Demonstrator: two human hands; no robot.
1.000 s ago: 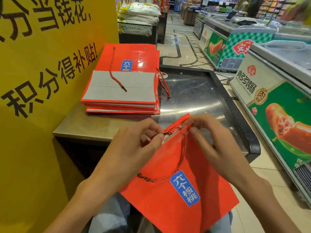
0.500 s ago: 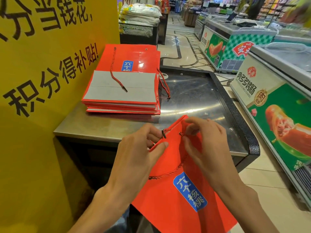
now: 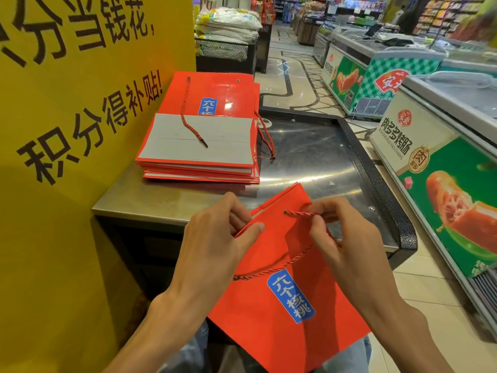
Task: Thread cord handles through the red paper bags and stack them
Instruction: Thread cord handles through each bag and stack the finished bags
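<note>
A red paper bag (image 3: 274, 313) with a blue label lies tilted over my lap, its top edge toward the counter. My left hand (image 3: 215, 246) pinches the bag's top edge at the left. My right hand (image 3: 341, 238) pinches the red cord (image 3: 300, 214) just where it comes out of the eyelet hole near the top edge. The rest of that cord loops down across the bag's front. A stack of flat red bags (image 3: 199, 146) lies on the steel counter (image 3: 161, 200), one loose cord on top and another hanging off its right side.
A yellow sign wall (image 3: 67, 130) stands close on the left. The counter's black raised rim (image 3: 376, 179) runs along the right. Chest freezers (image 3: 443, 162) line the aisle at right, and a black basket of white sacks (image 3: 228, 39) stands behind the counter.
The cord's end has passed through the eyelet and my right hand has drawn it out to the right. My left hand stays on the bag's top edge.
</note>
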